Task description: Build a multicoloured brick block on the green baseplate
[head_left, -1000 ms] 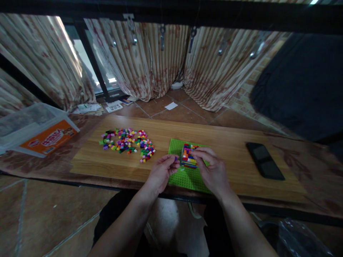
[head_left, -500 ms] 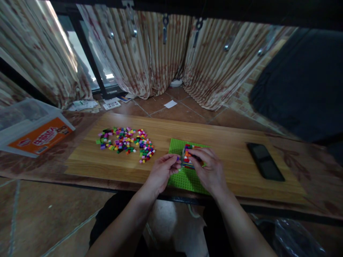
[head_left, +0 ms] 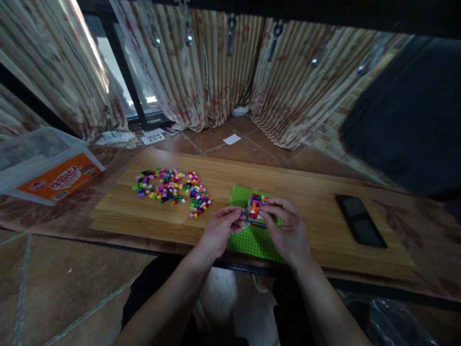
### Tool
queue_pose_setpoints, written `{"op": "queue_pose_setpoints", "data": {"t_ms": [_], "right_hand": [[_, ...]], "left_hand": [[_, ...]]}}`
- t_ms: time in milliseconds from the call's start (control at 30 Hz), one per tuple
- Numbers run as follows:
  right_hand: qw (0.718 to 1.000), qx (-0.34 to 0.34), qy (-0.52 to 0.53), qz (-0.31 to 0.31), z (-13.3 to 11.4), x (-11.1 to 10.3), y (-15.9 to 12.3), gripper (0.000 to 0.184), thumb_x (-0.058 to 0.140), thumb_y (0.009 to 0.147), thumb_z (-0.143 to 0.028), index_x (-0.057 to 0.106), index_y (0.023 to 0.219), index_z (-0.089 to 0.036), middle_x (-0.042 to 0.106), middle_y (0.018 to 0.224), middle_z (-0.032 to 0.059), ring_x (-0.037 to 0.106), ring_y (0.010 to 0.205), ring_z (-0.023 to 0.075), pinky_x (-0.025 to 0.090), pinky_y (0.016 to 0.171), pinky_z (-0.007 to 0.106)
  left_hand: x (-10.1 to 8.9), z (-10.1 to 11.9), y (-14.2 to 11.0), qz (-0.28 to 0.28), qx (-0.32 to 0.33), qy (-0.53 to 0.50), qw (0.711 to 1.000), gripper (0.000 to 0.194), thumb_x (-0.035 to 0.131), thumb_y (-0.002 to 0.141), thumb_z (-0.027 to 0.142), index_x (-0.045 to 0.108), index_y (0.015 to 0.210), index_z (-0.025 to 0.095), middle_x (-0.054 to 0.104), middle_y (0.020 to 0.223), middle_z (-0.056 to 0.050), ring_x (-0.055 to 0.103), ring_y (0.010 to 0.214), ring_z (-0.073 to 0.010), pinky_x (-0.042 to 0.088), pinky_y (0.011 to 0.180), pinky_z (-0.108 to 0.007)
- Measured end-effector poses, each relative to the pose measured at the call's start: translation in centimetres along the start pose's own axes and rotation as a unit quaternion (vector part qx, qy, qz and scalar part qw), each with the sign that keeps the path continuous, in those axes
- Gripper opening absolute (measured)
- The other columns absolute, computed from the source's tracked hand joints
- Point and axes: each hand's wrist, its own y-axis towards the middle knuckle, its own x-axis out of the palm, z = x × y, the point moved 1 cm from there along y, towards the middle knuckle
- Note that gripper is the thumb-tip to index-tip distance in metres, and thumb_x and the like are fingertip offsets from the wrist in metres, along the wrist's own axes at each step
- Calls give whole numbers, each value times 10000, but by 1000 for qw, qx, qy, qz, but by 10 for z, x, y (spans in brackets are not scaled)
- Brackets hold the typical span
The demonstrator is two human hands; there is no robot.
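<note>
A green studded baseplate lies near the table's front edge. On it stands a low block of multicoloured toy bricks, with red, orange, white and blue showing. My left hand is closed in a pinch on a small purple brick, just left of the block. My right hand reaches in from the right, thumb and fingers bent together at the block's top and right side. Whatever sits between those fingertips is hidden, and they cover part of the block.
Loose coloured bricks spread over the wooden tabletop at left. A clear plastic box with an orange label stands at the far left. On the right lies a black phone. Striped curtains hang behind.
My right fingertips have drawn back slightly to the right, uncovering more of the block's top. My left hand keeps its pinch on the purple brick. The camera view has shifted a little.
</note>
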Motion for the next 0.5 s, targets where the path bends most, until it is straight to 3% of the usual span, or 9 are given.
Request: {"op": "queue_pose_setpoints", "data": {"t_ms": [233, 500], "right_hand": [[999, -16, -32, 4, -1, 2, -1, 104, 626, 863, -207, 721, 884, -245, 659, 1021, 63, 620, 959, 210, 535, 838, 413], [1000, 25, -2, 7, -2, 0, 1, 82, 642, 850, -224, 720, 867, -243, 661, 1027, 56, 624, 970, 206, 525, 867, 415]], "left_hand": [[0, -1, 0, 0, 0, 7, 1000, 170, 732, 737, 236, 682, 825, 98, 663, 704, -25, 577, 555, -61, 431, 555, -182], [-2, -1, 1, 2, 3, 14, 1000, 204, 754, 715, 265, 687, 819, 103, 662, 704, -23, 571, 556, -60, 428, 562, -188]]}}
